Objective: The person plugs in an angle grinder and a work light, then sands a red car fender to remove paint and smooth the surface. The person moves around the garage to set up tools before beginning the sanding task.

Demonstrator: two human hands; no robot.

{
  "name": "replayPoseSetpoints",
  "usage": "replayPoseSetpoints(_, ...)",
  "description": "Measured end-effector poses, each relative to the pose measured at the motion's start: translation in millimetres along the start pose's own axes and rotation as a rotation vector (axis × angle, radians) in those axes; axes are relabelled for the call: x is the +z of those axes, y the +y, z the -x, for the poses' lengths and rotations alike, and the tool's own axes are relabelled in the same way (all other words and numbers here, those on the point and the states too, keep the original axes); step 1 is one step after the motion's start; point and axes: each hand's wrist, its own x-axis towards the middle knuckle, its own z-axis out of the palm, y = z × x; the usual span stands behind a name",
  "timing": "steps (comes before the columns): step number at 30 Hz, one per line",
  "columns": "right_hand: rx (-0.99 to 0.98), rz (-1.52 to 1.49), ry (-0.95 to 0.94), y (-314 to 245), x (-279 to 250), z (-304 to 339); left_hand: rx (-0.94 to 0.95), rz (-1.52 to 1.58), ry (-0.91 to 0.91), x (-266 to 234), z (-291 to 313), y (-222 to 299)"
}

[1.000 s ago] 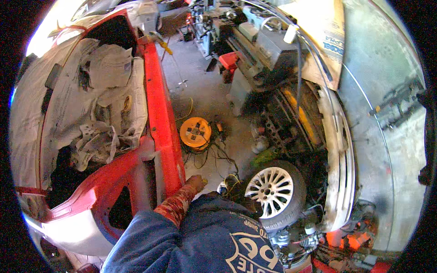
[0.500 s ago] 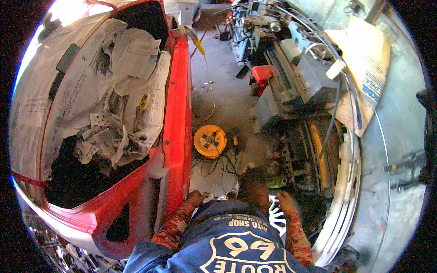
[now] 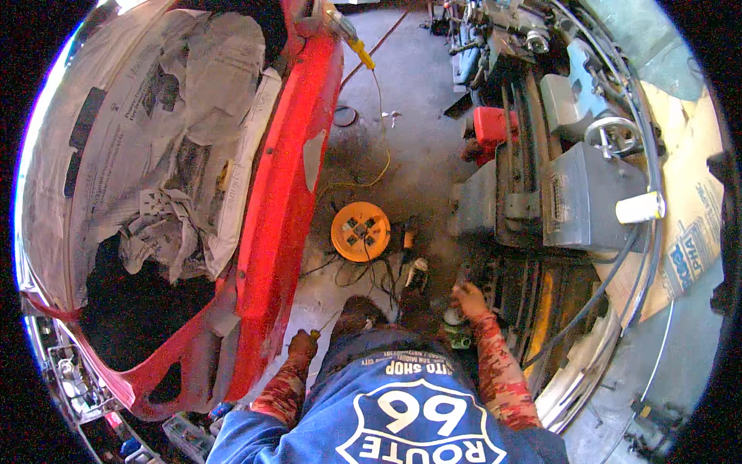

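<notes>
My left hand is low beside the red car body, its fingers curled round something small and yellowish that I cannot make out. On the other side, my right hand reaches out near the dark machine parts, its fingers loosely bent and apart, with nothing visible in them. Just below it is a small silvery round thing on a greenish part. Ahead of my legs, an orange cable reel with dark sockets lies on the floor.
At left stands a red car body with paper sheeting over it. A grey metalworking machine with a handwheel fills the right. Dark cables and a yellow cord trail over the floor. Cardboard leans at right.
My view has shifted and turned a little. My right hand has moved forward, and my left hand has swung left. A white slotted panel beside my right arm has gone from sight.
</notes>
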Motion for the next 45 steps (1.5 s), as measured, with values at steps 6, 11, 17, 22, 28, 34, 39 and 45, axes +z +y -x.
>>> replayPoseSetpoints(6, 0.124, -0.076, 0.094, -8, -50, -39, -0.136, 0.052, 0.018, -10, 12, 50)
replayPoseSetpoints(11, 0.145, -0.228, 0.067, 12, -54, -55, -0.150, 0.021, -0.207, -17, -18, 75)
replayPoseSetpoints(17, 0.249, -0.090, 0.010, 20, -63, -72, -0.049, 0.044, -0.121, -19, -41, 93)
replayPoseSetpoints(22, 0.194, -0.114, 0.016, -4, -82, -77, 0.137, -0.193, -0.036, -18, -43, 102)
replayPoseSetpoints(28, 0.221, -0.111, 0.054, 32, -107, -86, -0.255, 0.195, -0.111, -32, -44, 107)
replayPoseSetpoints(34, 0.026, 0.085, -0.003, 69, -117, -83, -0.320, 0.108, 0.063, -57, -42, 141)
replayPoseSetpoints(39, 0.031, 0.253, 0.002, 37, -111, -71, -0.131, 0.040, 0.172, -72, -56, 148)
replayPoseSetpoints(45, 0.245, 0.122, 0.042, 15, -65, -101, -0.095, -0.056, 0.025, -70, -114, 153)
